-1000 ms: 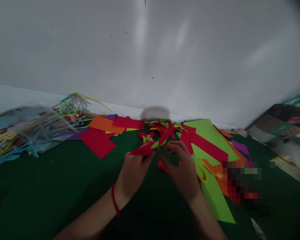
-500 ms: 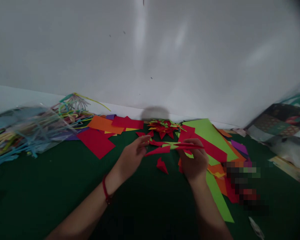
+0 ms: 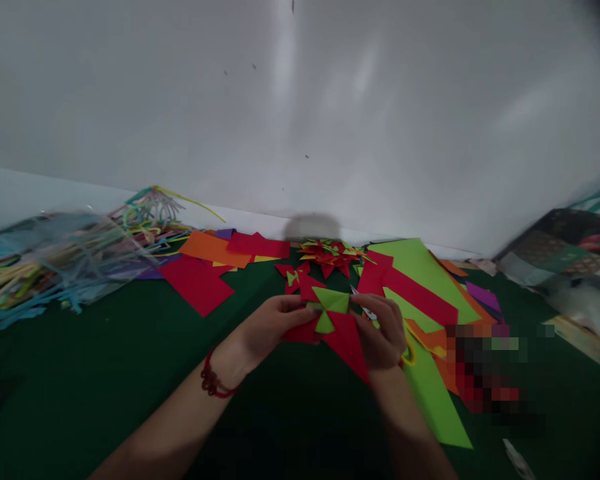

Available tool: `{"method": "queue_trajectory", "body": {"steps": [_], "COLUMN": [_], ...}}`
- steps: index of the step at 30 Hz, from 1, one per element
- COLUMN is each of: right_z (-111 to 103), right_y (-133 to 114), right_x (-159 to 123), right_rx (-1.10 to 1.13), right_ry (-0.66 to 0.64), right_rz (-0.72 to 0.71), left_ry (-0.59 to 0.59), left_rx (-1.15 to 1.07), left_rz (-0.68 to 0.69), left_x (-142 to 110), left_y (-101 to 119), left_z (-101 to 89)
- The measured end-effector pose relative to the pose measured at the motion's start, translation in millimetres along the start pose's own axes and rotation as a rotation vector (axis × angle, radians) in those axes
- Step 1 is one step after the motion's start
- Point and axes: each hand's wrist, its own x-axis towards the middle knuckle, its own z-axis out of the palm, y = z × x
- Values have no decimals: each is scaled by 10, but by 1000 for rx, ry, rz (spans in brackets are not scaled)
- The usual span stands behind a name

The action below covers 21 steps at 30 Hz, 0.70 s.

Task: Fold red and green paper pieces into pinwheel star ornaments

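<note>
Wall (image 3: 205, 120), pale and grey-toned, with small dark marks, filling the upper half of the frame. Tabletop (image 3: 105, 380), dark green, spanning the lower half. Clear plastic bag (image 3: 93, 233) with a mass of multicoloured strips (image 3: 25, 280), left edge of the frame, at mid-height. Lime-green sheet (image 3: 420, 267), large, right of centre, partly covered by red paper strips (image 3: 423, 293); a second lime-green piece (image 3: 437, 400) extends to the lower right. Left hand (image 3: 270, 330), centre of the frame, fingers closed narrow on the left side of the folded paper piece. Right hand (image 3: 383, 333), right of centre, fingers curled, fingertips pinching the same item's right edge. Folded paper piece (image 3: 335, 302), red with lime-green triangular facets, raised between the two hands just below the middle of the frame. Red sheet (image 3: 197, 283), left of centre, flat; orange sheet (image 3: 215, 250) just above it, beside another red sheet (image 3: 257, 245). Pile of pointed folded forms (image 3: 330, 253), red, green and orange, mid-frame, beyond the hands. Scissors, yellow handle (image 3: 409, 351) and pale blades (image 3: 364, 305) showing around the right hand; whether gripped or lying behind, cannot be told. Small red-and-green folded form (image 3: 292, 277), left of the pile. Bracelet (image 3: 213, 379), dark red, beaded, on the left wrist.
</note>
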Motion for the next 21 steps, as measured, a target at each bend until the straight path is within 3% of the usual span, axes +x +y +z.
{"method": "queue_trajectory", "body": {"steps": [3,6,8,11,14,17,21], "right_z": [14,-10,-56,-126,-141,-100,-34], "right_y": [-21,-13,6,16,-6,-14,21], "right_x": [112,230,283,316,312,295,259], "right_rx": [97,381,538,577,539,553,634], "right_ry": [9,32,-74,-355,-448,-329,66], "right_rz": [267,623,792,886,873,914,1054], "left_ry": [105,203,242,273,277,283,372], "left_rx": [152,416,568,702,753,663,344], "left_rz": [134,293,337,357,362,375,457], "left_x": [-10,-24,-33,-45,-50,-26,49], "left_y": [26,31,25,14,11,23,42], "left_z": [7,22,28,33,32,-4,-74]}}
